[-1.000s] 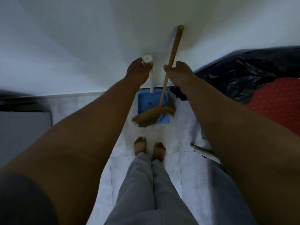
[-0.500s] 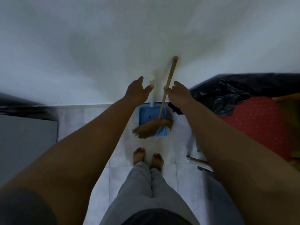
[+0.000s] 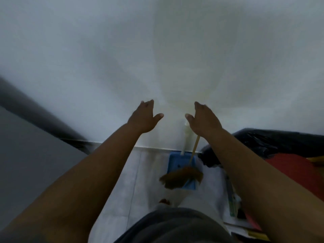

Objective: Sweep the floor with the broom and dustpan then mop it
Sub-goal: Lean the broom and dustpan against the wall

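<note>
Head view: broom (image 3: 182,178) and dustpan (image 3: 175,161) stand propped against the wall (image 3: 105,67), bristles lying across the pan. The left hand (image 3: 143,118) and right hand (image 3: 204,120) have just released them, fingers wide and empty; sweeping looks finished, mopping next.

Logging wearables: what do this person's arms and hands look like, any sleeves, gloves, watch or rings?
The left hand and right hand are bare: no gloves, and no ring or watch that this blurred frame shows. The left forearm and right forearm are uncovered along their visible length, with no sleeve, band or marking.
</note>
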Tool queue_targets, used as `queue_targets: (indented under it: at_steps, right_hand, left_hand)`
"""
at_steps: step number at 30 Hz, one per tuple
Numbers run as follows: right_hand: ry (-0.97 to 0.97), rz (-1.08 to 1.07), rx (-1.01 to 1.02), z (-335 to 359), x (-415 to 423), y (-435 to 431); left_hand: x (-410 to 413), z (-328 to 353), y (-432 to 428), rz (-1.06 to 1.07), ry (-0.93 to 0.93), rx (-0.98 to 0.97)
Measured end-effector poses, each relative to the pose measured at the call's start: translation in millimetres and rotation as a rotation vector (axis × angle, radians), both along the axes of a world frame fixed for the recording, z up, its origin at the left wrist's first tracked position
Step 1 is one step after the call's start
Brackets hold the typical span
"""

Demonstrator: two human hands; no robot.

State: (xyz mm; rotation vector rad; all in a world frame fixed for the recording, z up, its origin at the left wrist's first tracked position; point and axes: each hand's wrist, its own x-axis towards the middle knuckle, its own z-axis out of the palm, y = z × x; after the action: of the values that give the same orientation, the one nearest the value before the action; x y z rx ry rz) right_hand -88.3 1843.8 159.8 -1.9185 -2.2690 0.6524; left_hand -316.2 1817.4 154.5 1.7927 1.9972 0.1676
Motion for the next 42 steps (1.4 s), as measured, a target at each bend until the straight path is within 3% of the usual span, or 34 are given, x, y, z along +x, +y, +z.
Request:
queue_targets:
  at_steps: [5,11,19,32,42]
  right_hand:
    - [-0.14,0.147,0.108,21.6,-17.7,-8.6]
    - [-0.183,0.376,0.25,38.8,-32.3,-14.8]
    - [-0.117,0.739,0.291,41.5,-81.4,-72.9]
    - [0.013,1.321,0.409,73.3,-185.0,-290.5]
    - [0.155,1.708,0.36,72.5,-208.7,-577.6]
  left_hand:
    - [-12.0,27.6,-33.1,0.005,0.202,0.052]
    - [-5.8,34.8,-89.7,0.212,0.203,0.083]
    - [-3.7,32.0,-215.3,0.561,0.233,0.06]
    - [-7.1,65.9,-482.8,1.095,0.331,-0.031]
    - [57.6,58.5,-760.5,1.479,0.337,-0.054]
